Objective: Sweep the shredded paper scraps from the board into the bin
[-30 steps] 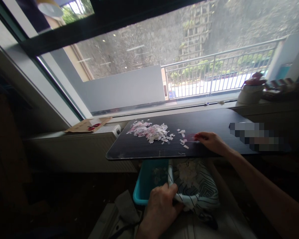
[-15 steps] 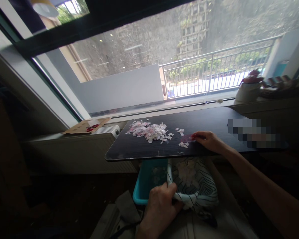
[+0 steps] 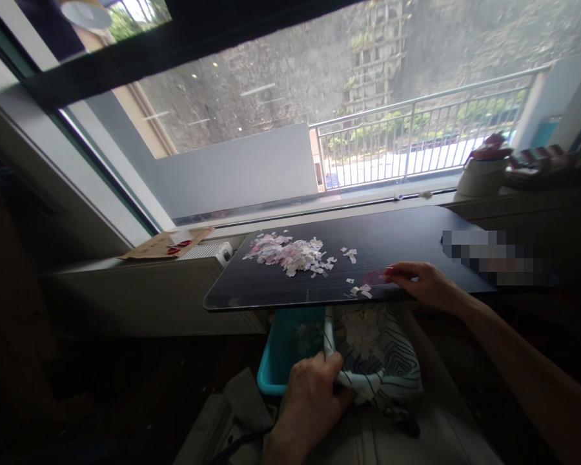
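Observation:
My right hand [image 3: 419, 281] is closed on a thin pink see-through plastic piece [image 3: 375, 278], its fingertips pinching the right end. The piece rests low over the dark table top [image 3: 387, 232], against a few white paper scraps [image 3: 361, 292] near the front edge. Further left lies a heap of white and pinkish paper scraps [image 3: 290, 253]. Below the table, my left hand [image 3: 312, 391] grips the near left rim of a basket lined with black-and-white striped cloth [image 3: 401, 361]. Paper scraps [image 3: 365, 332] lie inside that basket.
A turquoise bin [image 3: 266, 371] with some scraps inside stands left of the striped basket. A radiator [image 3: 208, 284] is under the sill at left, with brown paper [image 3: 159, 245] on top. A white pot [image 3: 484, 173] sits on the right sill. Something blurred lies at the table's right.
My right hand has moved a little right and toward me with the pink piece. Scraps beside it have shifted toward the front edge. The left hand stays on the basket rim.

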Available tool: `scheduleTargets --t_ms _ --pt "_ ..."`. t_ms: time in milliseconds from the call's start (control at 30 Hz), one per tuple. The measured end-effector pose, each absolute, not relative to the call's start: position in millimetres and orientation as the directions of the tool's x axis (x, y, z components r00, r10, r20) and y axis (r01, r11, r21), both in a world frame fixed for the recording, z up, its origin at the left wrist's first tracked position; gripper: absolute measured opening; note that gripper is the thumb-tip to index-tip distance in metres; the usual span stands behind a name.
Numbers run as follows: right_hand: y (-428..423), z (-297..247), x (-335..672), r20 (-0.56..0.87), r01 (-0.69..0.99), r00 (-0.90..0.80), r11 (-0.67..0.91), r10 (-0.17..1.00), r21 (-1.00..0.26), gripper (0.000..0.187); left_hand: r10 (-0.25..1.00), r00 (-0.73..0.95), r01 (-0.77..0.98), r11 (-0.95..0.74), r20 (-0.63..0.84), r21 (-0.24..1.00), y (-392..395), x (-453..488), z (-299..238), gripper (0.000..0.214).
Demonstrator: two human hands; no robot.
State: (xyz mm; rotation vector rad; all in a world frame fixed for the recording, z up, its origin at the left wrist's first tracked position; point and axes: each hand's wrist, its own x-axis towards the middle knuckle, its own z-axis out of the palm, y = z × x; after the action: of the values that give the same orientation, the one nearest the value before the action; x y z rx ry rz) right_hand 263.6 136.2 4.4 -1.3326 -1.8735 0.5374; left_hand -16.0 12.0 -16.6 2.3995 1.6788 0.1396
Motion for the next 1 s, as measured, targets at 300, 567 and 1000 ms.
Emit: scheduleTargets --t_ms 300,567,1000 --pt "117 6 269 0.326 0.643 -0.145 0.339 0.934 -0.687 0.024 0.942 0.330 0.921 -0.308 -0.057 0.238 11 -14 -14 0.013" --pt "117 7 265 0.338 0.618 -0.119 0.337 0.933 -0.711 0.024 0.933 0.360 0.905 -0.351 0.008 0.241 12 -16 -19 0.013" --pt "146 6 243 0.398 0.544 -0.162 0.418 0.903 -0.728 0.029 0.936 0.352 0.906 -0.346 0.019 0.243 13 -17 -24 0.013"
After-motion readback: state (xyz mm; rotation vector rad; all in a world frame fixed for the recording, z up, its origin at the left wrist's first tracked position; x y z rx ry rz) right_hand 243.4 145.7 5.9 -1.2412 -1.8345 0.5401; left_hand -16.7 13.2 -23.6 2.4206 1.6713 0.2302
